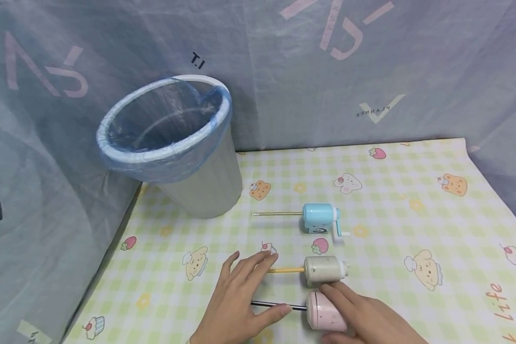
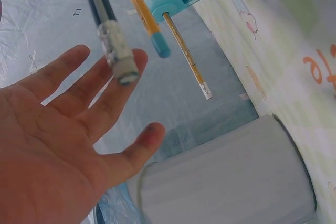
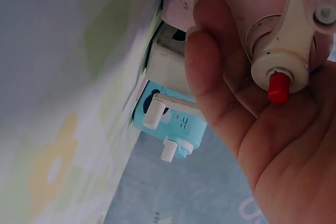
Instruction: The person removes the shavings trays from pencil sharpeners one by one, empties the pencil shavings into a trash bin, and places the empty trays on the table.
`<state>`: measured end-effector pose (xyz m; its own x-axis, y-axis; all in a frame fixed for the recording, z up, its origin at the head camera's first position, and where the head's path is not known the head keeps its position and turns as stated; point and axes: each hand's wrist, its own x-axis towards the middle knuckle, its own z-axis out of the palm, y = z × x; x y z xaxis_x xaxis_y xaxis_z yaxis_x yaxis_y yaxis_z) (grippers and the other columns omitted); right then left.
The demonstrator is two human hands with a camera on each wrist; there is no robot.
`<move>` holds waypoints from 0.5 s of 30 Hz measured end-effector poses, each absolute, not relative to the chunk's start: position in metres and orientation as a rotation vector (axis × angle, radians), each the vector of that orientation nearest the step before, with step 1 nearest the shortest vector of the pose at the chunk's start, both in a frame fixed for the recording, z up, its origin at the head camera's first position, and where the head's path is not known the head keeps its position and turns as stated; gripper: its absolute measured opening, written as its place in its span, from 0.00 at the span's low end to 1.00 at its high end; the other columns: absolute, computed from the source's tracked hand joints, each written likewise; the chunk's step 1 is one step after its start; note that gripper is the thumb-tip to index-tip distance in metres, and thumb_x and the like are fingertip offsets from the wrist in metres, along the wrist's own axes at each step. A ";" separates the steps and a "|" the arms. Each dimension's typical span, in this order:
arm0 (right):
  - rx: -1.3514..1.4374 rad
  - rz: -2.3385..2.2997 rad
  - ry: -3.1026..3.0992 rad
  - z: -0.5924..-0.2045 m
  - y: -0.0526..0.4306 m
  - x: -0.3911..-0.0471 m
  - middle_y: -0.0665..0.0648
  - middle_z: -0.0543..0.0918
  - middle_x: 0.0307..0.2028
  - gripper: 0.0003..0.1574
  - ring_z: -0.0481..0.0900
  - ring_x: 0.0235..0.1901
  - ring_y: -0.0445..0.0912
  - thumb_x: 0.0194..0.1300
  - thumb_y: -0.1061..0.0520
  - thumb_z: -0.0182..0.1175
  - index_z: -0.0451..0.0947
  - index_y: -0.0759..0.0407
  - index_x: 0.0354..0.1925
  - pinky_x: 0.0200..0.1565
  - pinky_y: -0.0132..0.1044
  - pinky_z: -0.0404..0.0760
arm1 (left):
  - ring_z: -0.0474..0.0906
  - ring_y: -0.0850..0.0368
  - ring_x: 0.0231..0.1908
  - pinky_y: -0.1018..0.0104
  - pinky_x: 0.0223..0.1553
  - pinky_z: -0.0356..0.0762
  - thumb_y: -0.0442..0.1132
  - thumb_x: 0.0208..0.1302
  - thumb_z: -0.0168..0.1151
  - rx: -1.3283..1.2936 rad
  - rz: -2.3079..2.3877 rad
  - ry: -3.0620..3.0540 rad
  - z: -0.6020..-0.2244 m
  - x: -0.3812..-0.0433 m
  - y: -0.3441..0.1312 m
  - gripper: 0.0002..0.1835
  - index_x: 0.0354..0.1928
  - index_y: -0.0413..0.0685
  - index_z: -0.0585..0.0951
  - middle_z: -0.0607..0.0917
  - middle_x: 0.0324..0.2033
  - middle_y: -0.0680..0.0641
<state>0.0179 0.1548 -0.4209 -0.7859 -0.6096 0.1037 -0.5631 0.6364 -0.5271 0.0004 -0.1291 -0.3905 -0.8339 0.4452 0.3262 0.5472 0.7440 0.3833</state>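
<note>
My right hand (image 1: pixel 365 315) grips the pink pencil sharpener (image 1: pixel 324 313) from its crank side; the right wrist view shows fingers along its body and a red knob (image 3: pixel 279 88) close to the palm. A black pencil (image 1: pixel 275 304) sticks out of its left side. Fingers spread, my left hand (image 1: pixel 238 298) hovers around that pencil without gripping it; its eraser end (image 2: pixel 116 53) shows before the fingers in the left wrist view. Just behind stands a cream sharpener (image 1: pixel 322 269) holding a yellow pencil (image 1: pixel 288 270), its end partly hidden by the left fingers.
Farther back, a blue sharpener (image 1: pixel 318 215) holds a gold pencil (image 1: pixel 279 214). A bin (image 1: pixel 206 186) lined with a blue bag stands at the back left. Grey-blue printed cloth (image 1: pixel 292 95) hangs behind and at the sides of the checkered tablecloth (image 1: pixel 382 200).
</note>
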 end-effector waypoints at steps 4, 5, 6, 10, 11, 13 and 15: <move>-0.987 -0.846 2.776 -0.422 0.155 0.018 0.40 0.71 0.55 0.43 0.71 0.34 0.29 0.61 0.32 0.62 0.67 0.52 0.65 0.34 0.33 0.79 | 0.62 0.64 0.66 0.46 0.65 0.51 0.70 0.58 0.59 -0.790 -0.706 -2.715 -0.392 0.000 -0.130 0.42 0.72 0.67 0.61 0.65 0.68 0.61; -0.981 -0.849 2.772 -0.422 0.154 0.018 0.40 0.70 0.55 0.43 0.71 0.34 0.29 0.61 0.31 0.62 0.67 0.53 0.65 0.34 0.33 0.79 | 0.62 0.64 0.66 0.46 0.65 0.51 0.70 0.58 0.59 -0.791 -0.709 -2.714 -0.392 0.000 -0.130 0.42 0.72 0.67 0.62 0.65 0.68 0.61; -0.975 -0.853 2.767 -0.422 0.154 0.019 0.40 0.70 0.55 0.43 0.71 0.34 0.29 0.61 0.31 0.62 0.67 0.53 0.65 0.34 0.33 0.79 | 0.62 0.64 0.66 0.46 0.65 0.51 0.70 0.58 0.59 -0.791 -0.711 -2.714 -0.392 0.001 -0.130 0.42 0.72 0.66 0.62 0.65 0.68 0.62; -0.956 -0.864 2.759 -0.422 0.153 0.019 0.40 0.70 0.55 0.44 0.71 0.34 0.29 0.61 0.31 0.61 0.67 0.53 0.65 0.33 0.33 0.78 | 0.61 0.65 0.66 0.46 0.65 0.50 0.70 0.58 0.59 -0.787 -0.714 -2.723 -0.392 0.001 -0.130 0.42 0.72 0.66 0.61 0.64 0.68 0.62; -0.956 -0.866 2.760 -0.421 0.153 0.019 0.40 0.70 0.54 0.44 0.71 0.33 0.29 0.61 0.31 0.62 0.67 0.53 0.65 0.33 0.32 0.78 | 0.60 0.65 0.66 0.47 0.65 0.50 0.70 0.58 0.59 -0.787 -0.713 -2.722 -0.392 0.001 -0.130 0.42 0.73 0.66 0.61 0.64 0.68 0.62; -0.960 -0.868 2.769 -0.421 0.153 0.019 0.39 0.70 0.54 0.43 0.71 0.33 0.29 0.60 0.31 0.62 0.67 0.53 0.65 0.33 0.32 0.78 | 0.60 0.64 0.66 0.47 0.66 0.50 0.70 0.58 0.59 -0.784 -0.711 -2.717 -0.391 0.001 -0.131 0.43 0.73 0.66 0.61 0.63 0.68 0.62; -0.965 -0.867 2.782 -0.421 0.153 0.019 0.39 0.70 0.54 0.43 0.71 0.33 0.29 0.60 0.32 0.63 0.68 0.53 0.64 0.33 0.32 0.78 | 0.60 0.63 0.67 0.47 0.66 0.50 0.70 0.58 0.59 -0.780 -0.710 -2.711 -0.391 0.001 -0.131 0.43 0.73 0.66 0.61 0.63 0.69 0.61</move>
